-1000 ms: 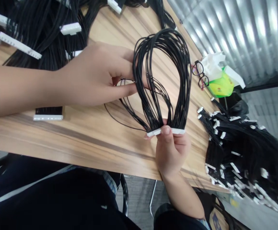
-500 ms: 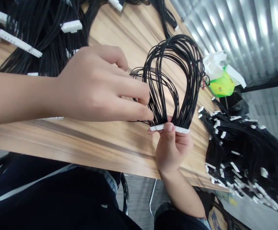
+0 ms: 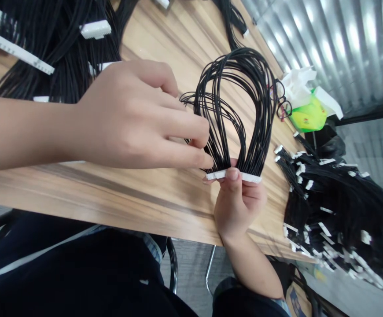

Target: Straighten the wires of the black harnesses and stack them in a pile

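Note:
My right hand [image 3: 236, 204] is closed on a long white connector [image 3: 251, 178], thumb in front and fingers behind. Many thin black wires [image 3: 259, 110] rise from the connector and loop over above the table, forming a wiring harness. From the left reaches my left hand [image 3: 138, 119], back of the hand up, fingers bent together at the wires by the connector's left end. Its index fingertip touches the wires just above the connector. The thumb and whatever is pinched under the fingers are mostly hidden, but a black wire seems to be held there.
A heap of black wire harnesses [image 3: 56, 53] with white connectors lies at the upper left. Another big pile [image 3: 350, 207] covers the table's right end. Glasses [image 3: 283, 105] and a green-yellow packet [image 3: 308, 115] lie near the corrugated metal wall [image 3: 336, 39]. The wooden table [image 3: 138, 198] ends above my lap.
Both hands keep nearly the same pose on the harness. The left index fingertip has edged slightly right. The view has shifted a little, and the glasses show more fully.

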`<state>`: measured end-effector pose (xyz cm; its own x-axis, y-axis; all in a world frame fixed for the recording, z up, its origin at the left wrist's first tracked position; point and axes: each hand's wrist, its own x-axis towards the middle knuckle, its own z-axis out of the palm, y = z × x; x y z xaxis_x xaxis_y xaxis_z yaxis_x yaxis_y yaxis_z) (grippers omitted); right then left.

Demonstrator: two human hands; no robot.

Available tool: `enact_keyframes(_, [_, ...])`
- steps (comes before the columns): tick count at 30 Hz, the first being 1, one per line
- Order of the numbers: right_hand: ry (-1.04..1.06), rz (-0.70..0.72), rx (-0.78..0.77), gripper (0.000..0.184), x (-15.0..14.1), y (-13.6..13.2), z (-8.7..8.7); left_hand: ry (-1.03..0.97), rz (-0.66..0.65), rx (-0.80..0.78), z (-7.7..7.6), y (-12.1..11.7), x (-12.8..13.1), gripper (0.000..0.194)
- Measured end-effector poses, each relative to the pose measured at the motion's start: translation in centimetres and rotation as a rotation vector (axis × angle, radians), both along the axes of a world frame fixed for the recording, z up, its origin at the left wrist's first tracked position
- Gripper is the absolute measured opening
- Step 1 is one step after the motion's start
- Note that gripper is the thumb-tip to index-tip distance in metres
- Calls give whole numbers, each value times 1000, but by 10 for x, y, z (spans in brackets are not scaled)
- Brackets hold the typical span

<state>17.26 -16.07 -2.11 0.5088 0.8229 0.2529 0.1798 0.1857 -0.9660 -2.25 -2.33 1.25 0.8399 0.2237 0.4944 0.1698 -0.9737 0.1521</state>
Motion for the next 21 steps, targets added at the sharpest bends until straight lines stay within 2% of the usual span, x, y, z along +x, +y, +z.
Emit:
enact_keyframes(2, [0,17,-8,13,0,0,-1,85,35,-43,5,0,2,39])
enact_keyframes(4, [-4,40,-22,13,1,1,-1,211,97,-58,8,1,6,51])
enact_keyframes(6, [-1,57,-32,13,0,2,-2,307,89,-29,7,4,11,63])
enact_keyframes(10, [4,66,-30,13,-1,3,-5,318,-67,9,0,11,23,75])
enact_keyframes(16, [50,100,-17,10,-3,6,-6,381,-64,-8,-1,11,32,77])
enact_keyframes(21, [74,49,-81,16,0,5,-4,289,-88,-49,-4,17,28,84])
